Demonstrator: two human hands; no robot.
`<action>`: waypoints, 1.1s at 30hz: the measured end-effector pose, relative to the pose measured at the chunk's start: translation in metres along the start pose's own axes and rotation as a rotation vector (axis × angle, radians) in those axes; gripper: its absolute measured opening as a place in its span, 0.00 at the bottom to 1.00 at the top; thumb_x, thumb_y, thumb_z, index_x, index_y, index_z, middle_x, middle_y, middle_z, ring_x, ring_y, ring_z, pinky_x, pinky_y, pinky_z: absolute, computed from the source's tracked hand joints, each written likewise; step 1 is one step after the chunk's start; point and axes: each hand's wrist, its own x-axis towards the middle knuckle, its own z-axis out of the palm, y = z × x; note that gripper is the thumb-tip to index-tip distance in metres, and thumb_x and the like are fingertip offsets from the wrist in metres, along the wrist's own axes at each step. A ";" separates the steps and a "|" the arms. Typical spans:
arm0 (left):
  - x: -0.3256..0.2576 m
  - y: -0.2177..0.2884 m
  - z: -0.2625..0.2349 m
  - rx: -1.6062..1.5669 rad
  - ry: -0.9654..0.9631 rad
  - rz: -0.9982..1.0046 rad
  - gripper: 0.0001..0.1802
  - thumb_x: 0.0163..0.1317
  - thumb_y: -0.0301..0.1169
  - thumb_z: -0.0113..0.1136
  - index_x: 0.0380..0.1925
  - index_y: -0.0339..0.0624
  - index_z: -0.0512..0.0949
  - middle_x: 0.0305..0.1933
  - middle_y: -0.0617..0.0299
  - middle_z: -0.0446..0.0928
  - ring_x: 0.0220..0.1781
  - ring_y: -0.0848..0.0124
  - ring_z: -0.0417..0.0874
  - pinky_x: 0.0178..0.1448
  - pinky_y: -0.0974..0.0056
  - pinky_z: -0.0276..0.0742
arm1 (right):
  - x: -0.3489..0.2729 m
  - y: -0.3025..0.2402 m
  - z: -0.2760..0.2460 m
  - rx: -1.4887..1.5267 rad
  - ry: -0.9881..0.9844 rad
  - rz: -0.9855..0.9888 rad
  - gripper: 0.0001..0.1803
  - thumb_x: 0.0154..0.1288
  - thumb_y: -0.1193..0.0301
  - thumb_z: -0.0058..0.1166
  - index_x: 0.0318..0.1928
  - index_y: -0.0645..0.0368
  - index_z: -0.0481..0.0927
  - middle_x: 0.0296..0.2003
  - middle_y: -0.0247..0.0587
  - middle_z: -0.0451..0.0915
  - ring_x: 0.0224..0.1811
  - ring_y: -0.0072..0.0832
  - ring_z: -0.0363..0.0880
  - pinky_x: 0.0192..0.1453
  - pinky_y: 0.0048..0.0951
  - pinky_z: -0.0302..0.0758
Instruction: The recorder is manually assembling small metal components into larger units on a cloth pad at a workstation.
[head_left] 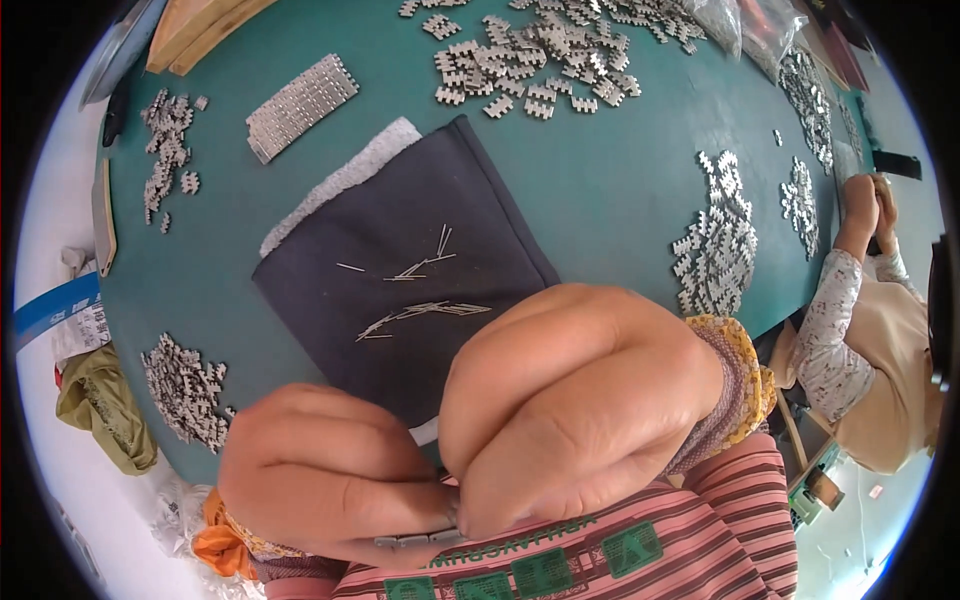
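Green tabletop (620,190) fills most of the view, matte, evenly lit by bright diffuse light, no hard shadows. Pale floor (45,260) to the left of the tabletop, with an olive cloth bundle (100,405) lying on it. Wooden boards (200,28) at the tabletop's far left corner. A co-worker (880,340) sits at its right edge; pale floor beyond them too.

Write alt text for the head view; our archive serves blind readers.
Two bare hands, the left hand and right hand, meet close to the camera, pinching a short strip of small silver metal links. Beyond them a dark grey cloth strewn with thin metal pins lies on a green table among heaps of loose links.
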 end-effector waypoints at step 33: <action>-0.002 0.002 -0.005 0.022 -0.081 -0.100 0.14 0.43 0.29 0.75 0.31 0.38 0.83 0.24 0.59 0.79 0.21 0.68 0.80 0.22 0.69 0.74 | 0.000 -0.008 -0.007 -0.013 -0.028 0.116 0.06 0.64 0.77 0.56 0.35 0.69 0.82 0.32 0.48 0.78 0.26 0.33 0.79 0.29 0.26 0.76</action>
